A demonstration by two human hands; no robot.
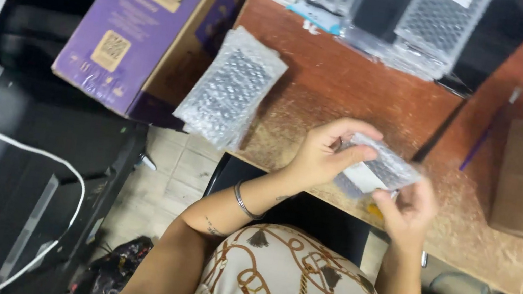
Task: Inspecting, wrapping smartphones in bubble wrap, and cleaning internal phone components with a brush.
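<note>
Both hands grasp one small bubble-wrap packet [377, 170] above the near edge of the surface [364, 93]: left hand [325, 154] on top, right hand [407, 205] below. It looks half wrapped. Beyond the packet, a finished stack [388, 18]; left of it, another wrapped pack [230, 88].

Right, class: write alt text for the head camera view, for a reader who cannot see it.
A person's left hand and right hand hold a small bubble-wrap pouch over a worn wooden desk. Another bubble-wrap pouch overhangs the desk's edge beside a purple cardboard box.
</note>
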